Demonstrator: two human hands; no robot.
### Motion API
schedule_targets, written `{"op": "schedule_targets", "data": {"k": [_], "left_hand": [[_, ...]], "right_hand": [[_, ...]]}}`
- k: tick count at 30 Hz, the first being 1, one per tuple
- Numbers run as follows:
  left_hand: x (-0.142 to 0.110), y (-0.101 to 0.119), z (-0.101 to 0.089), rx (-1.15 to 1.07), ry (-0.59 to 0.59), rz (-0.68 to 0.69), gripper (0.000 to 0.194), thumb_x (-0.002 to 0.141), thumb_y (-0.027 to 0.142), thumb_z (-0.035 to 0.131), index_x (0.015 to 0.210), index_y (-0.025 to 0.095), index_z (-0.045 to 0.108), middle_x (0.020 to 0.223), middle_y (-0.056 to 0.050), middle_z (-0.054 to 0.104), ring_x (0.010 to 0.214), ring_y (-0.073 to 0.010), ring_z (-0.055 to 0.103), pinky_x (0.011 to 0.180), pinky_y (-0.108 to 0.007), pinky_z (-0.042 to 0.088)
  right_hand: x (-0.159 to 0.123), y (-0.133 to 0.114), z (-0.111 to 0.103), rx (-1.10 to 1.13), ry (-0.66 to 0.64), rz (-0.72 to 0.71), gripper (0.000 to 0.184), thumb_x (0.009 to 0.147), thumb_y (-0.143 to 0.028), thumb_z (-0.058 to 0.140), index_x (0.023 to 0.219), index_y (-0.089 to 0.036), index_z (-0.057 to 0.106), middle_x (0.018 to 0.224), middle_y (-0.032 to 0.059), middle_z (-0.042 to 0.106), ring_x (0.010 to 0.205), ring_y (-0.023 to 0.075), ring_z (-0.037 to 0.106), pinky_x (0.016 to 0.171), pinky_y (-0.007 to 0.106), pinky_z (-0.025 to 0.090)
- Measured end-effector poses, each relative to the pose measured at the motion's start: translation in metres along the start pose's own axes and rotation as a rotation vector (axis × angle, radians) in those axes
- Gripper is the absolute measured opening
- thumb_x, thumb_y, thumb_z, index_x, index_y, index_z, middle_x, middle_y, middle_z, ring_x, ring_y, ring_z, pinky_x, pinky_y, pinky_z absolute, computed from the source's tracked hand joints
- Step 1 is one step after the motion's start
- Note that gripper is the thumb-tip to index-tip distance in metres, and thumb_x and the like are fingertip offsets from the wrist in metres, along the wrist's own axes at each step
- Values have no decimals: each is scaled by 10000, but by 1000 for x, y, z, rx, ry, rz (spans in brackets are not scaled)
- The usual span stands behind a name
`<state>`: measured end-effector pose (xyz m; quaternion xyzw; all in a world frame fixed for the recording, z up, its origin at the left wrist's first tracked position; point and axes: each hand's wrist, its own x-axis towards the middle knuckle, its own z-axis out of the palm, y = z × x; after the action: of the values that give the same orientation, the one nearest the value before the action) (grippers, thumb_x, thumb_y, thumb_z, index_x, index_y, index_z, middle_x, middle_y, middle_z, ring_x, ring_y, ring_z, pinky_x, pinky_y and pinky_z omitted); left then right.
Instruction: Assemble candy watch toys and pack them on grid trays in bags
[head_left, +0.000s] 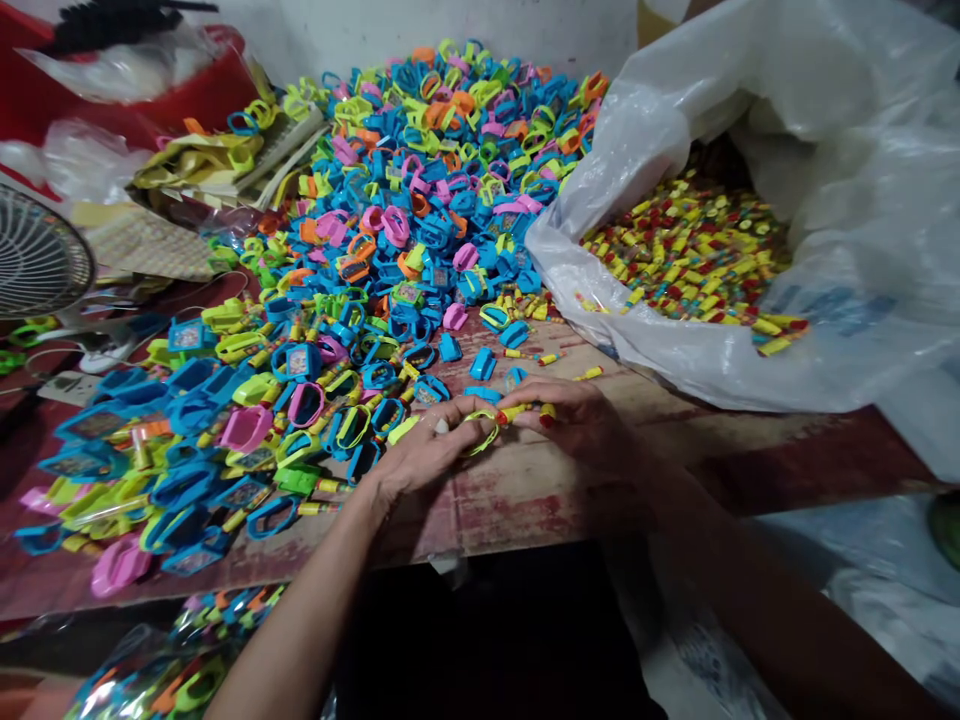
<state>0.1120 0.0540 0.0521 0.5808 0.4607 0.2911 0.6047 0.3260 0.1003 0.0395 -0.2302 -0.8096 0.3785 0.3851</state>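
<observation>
Surface (525,510) is worn red, pale wall (465,20) behind, white fan (41,250) at left. Open plastic bag (637,120) at right, part-full of small yellow-red tubes (697,250). Toy watches (442,200), mostly blue, heaped left and back. Near front edge: left hand (439,440) grips lime band (491,436); right hand (577,405) pinches two tubes (514,413) just beside it.

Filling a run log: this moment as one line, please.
left hand: holding yellow-green band; right hand: holding yellow tubes; at right: white bag

The left hand (429,447) partly hides a lime band (493,434).
</observation>
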Motion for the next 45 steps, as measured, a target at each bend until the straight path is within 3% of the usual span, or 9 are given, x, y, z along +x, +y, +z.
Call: {"op": "schedule_targets", "data": {"k": [6,12,18,24,32,37,40,42,45], "left_hand": [[-4,-3,3,-10,-4,-47,334,857,460,606,1018,174,667,713,23,515,577,-90,353,526,-208,253],[-1,-3,6,-67,6,-53,326,852,458,609,978,167,682,711,12,540,573,-86,370,507,-197,264],[1,-10,9,-98,24,-71,304,842,434,627,969,164,683,702,18,551,565,-78,387,516,-193,260],[4,-14,13,-162,17,-101,339,800,431,643,989,151,677,790,-39,648,645,-124,519,554,-210,340],[-7,-3,22,-72,39,-100,356,759,495,715,865,157,679,747,-19,611,648,-127,498,566,-226,332],[-21,-10,37,-102,55,-125,345,797,492,671,841,150,653,690,18,548,602,-98,410,558,-221,286],[-34,-6,34,12,71,-115,338,839,500,618,854,166,666,705,11,577,619,-114,445,575,-224,318],[-44,1,19,167,161,-47,348,873,506,576,976,192,685,801,-13,639,681,-143,519,621,-238,377],[-54,11,-22,583,525,19,409,896,496,541,1199,237,630,900,-40,673,743,-191,585,671,-282,431]], "right_hand": [[-2,3,-2,-46,-20,16,210,915,-276,577,1028,-200,737,965,59,736,894,178,666,821,296,515],[-5,1,-3,19,64,86,190,903,-294,613,1017,-214,742,961,48,731,919,184,671,865,312,516],[-10,10,-1,76,-20,58,202,921,-287,588,1020,-200,740,949,50,726,885,172,668,815,295,507],[-8,8,-3,13,-83,31,246,934,-328,531,1000,-202,731,889,41,709,782,163,644,726,279,479],[-12,-32,-16,-258,-211,-34,343,779,-40,476,983,-205,697,848,54,646,788,180,603,704,276,480],[-25,-34,-5,-297,-306,-97,389,772,18,466,1042,-174,670,886,74,632,830,186,610,711,284,501],[-31,-23,12,-226,-222,-134,430,828,-10,473,1177,-201,634,993,83,662,950,196,630,820,316,528],[-33,-10,22,-167,-63,-97,412,891,-79,479,1254,-226,605,1131,91,656,1083,207,611,920,352,511],[-30,16,29,-189,240,138,306,931,-196,501,1195,-233,652,1153,76,681,1088,218,629,933,364,503]]}}
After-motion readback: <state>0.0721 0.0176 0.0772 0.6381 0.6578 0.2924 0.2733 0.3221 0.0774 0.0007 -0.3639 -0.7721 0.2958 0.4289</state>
